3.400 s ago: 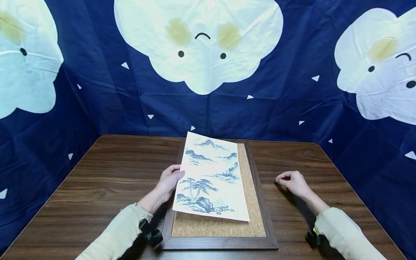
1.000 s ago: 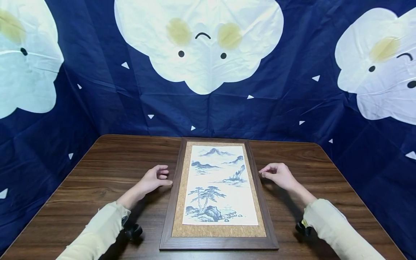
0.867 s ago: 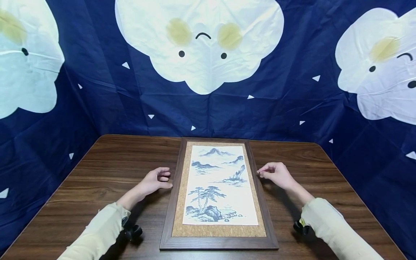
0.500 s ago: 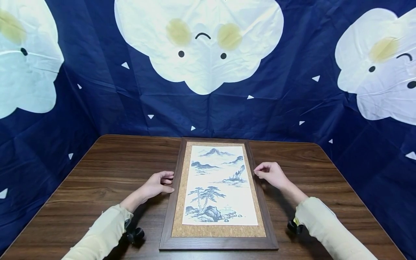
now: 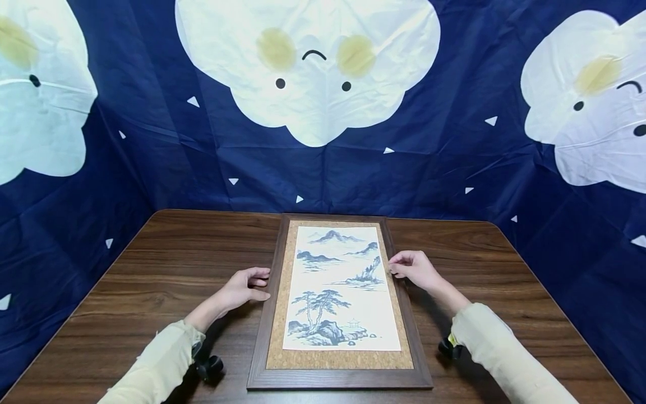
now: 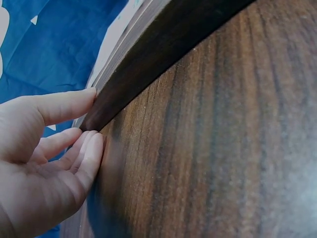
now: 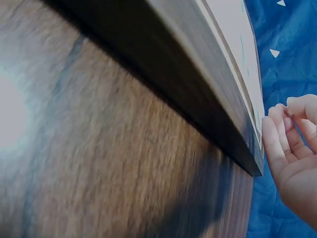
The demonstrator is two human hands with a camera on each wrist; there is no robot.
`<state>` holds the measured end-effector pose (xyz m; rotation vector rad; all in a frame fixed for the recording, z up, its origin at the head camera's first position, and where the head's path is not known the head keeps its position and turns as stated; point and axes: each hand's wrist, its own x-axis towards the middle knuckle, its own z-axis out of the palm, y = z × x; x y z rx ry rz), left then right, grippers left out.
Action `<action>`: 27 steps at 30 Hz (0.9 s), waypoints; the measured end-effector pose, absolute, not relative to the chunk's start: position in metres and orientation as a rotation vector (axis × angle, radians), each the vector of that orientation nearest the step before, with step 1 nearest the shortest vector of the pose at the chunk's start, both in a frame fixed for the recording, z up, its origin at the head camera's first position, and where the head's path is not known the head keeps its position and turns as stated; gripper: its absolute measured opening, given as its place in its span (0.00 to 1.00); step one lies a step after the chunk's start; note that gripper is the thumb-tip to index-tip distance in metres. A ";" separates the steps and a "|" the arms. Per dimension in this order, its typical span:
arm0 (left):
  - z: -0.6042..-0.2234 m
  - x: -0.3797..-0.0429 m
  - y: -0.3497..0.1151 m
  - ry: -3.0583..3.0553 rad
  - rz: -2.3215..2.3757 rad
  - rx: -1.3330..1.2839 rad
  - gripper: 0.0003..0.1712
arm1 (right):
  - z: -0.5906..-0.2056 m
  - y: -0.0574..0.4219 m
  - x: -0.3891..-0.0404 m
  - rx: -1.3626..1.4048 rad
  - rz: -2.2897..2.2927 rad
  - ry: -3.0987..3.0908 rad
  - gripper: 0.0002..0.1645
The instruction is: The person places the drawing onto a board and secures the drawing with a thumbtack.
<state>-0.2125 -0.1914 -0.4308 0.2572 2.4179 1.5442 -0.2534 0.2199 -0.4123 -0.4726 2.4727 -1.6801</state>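
A sheet of paper (image 5: 335,306) printed with a blue ink landscape lies flat on a cork board (image 5: 343,359) with a brown wooden frame (image 5: 338,379). My left hand (image 5: 239,289) is at the frame's left side. In the left wrist view, the thumb (image 6: 69,105) reaches the frame's top edge and the other fingers lie low by its side. My right hand (image 5: 416,270) is over the frame's right side, thumb and forefinger pinched together near the paper's edge. Between those fingertips is a tiny dark thing, mostly hidden, whose kind I cannot tell.
The board stands on a dark wood-grain table (image 5: 192,247), close to its back edge. A navy curtain (image 5: 166,157) with white clouds hangs behind and on both sides. A black wrist camera (image 5: 209,367) sits below the left sleeve (image 5: 156,359).
Earlier, my left hand held the paper tilted over the cork. Now the paper lies flat, released, and that hand is at the frame. My right hand has moved left to the frame's edge.
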 end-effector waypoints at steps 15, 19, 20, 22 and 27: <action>-0.431 -0.212 -0.192 2.401 1.564 0.264 0.37 | -0.418 0.209 -0.268 -0.312 -1.890 2.362 0.04; -0.432 -0.213 -0.193 2.395 1.564 0.275 0.37 | -0.417 0.204 -0.273 -0.241 -1.920 2.325 0.11; -0.432 -0.213 -0.193 2.396 1.563 0.278 0.36 | -0.416 0.202 -0.274 -0.231 -1.925 2.313 0.12; -0.433 -0.213 -0.194 2.396 1.562 0.282 0.36 | -0.416 0.200 -0.277 -0.221 -1.928 2.286 0.15; -0.434 -0.215 -0.194 2.393 1.565 0.289 0.37 | -0.414 0.195 -0.283 -0.188 -1.896 2.265 0.16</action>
